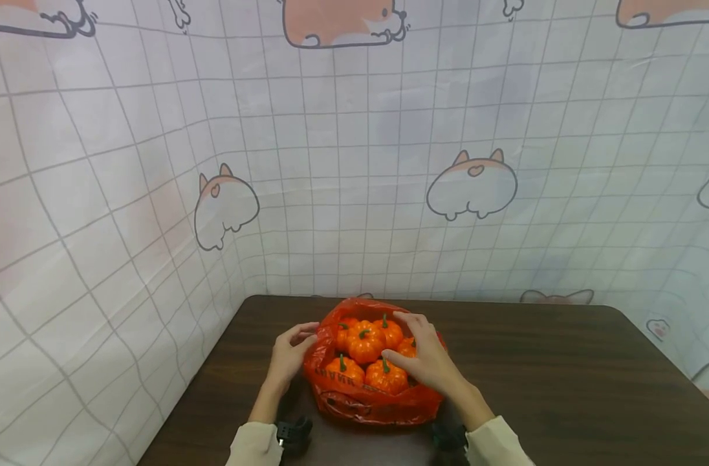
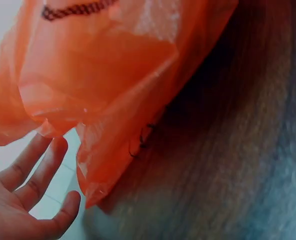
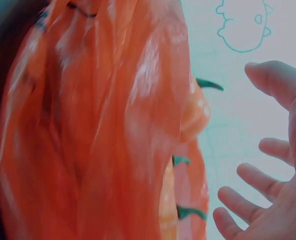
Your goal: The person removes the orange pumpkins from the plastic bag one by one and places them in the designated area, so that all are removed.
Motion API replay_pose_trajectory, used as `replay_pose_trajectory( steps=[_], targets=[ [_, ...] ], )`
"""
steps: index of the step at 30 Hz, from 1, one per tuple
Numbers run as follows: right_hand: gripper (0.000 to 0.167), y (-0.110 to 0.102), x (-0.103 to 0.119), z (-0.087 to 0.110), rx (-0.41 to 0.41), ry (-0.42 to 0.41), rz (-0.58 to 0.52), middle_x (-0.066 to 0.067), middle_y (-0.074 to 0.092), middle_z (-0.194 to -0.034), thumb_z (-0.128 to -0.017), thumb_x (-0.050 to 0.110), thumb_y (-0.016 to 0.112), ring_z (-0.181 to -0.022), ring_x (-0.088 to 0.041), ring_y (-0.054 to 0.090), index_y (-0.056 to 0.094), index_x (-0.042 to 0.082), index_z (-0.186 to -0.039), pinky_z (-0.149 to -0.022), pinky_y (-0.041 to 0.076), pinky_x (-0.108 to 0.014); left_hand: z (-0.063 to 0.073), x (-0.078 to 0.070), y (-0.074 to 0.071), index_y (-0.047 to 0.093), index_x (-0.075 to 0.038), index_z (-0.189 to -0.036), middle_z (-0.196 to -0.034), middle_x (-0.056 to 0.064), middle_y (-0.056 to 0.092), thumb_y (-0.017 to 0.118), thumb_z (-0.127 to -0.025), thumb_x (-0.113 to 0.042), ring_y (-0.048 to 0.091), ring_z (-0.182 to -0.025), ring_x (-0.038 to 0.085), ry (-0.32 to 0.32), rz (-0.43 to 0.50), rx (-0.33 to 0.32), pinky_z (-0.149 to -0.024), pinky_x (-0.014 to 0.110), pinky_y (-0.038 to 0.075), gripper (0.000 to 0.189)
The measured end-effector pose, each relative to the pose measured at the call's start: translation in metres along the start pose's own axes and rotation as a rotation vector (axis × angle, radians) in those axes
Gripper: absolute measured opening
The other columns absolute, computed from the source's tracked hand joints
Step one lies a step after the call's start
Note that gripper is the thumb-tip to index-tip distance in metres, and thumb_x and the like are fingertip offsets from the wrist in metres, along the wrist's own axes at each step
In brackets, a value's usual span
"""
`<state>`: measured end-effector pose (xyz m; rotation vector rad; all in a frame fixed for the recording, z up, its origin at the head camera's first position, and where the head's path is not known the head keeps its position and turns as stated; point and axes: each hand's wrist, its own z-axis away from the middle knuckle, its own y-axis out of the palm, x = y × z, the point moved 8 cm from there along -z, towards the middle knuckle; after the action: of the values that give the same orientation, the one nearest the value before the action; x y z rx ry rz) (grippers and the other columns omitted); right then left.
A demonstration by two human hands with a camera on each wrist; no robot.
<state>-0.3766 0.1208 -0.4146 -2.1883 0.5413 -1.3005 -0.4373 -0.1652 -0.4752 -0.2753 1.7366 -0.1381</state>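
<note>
A red plastic bag [image 1: 378,412] sits on the dark table with its mouth spread wide. Inside it lie several small orange pumpkins [image 1: 366,344] with green stems. My left hand [image 1: 289,357] is at the bag's left side; in the left wrist view its fingers [image 2: 43,172] are extended at the plastic, and the fingertips seem to touch it. Over the right part of the bag's mouth, my right hand [image 1: 429,357] is spread with thumb and fingers apart, gripping nothing. The right wrist view shows those fingers [image 3: 248,205] beside the pumpkins, clear of the plastic.
The brown wooden table [image 1: 552,382] extends far to the right of the bag. A white grid-patterned curtain [image 1: 354,162] with cartoon dogs hangs behind the table and along its left side. A dark strap device [image 1: 294,435] is on my left wrist.
</note>
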Motion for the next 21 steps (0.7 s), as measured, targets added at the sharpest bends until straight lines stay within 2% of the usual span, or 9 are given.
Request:
replay_pose_trajectory(
  steps=[7,12,21],
  targets=[
    [0.074,0.018,0.005,-0.011,0.033,0.033,-0.080,-0.014,0.044,-0.152,-0.091,0.037,0.077,-0.139,-0.041,0.046,0.044,0.016,-0.154,-0.108,0.040,-0.065,-0.001,0.005,0.002,0.072,-0.016,-0.128,-0.121,0.013,0.071,0.069,-0.098,-0.018,0.066,-0.108,0.024,-0.013,0.060,0.055,-0.090,0.037,0.055,0.030],
    [0.075,0.029,0.004,-0.015,0.056,0.080,-0.118,-0.013,0.042,-0.153,-0.090,0.036,0.079,-0.139,-0.040,0.047,0.043,0.023,-0.155,-0.107,0.041,-0.066,-0.002,0.005,0.002,0.071,-0.017,-0.131,-0.119,0.013,0.071,0.068,-0.099,-0.018,0.066,-0.108,0.023,-0.012,0.059,0.093,-0.092,0.040,0.055,0.032],
    [0.080,0.043,-0.004,-0.021,0.084,0.098,-0.111,-0.014,0.039,-0.155,-0.089,0.037,0.080,-0.135,-0.039,0.050,0.041,0.016,-0.156,-0.103,0.046,-0.064,-0.002,0.008,0.006,0.067,-0.010,-0.136,-0.118,0.018,0.069,0.066,-0.100,-0.015,0.063,-0.104,0.021,0.007,0.057,0.172,-0.084,0.031,0.053,0.037]
  ],
)
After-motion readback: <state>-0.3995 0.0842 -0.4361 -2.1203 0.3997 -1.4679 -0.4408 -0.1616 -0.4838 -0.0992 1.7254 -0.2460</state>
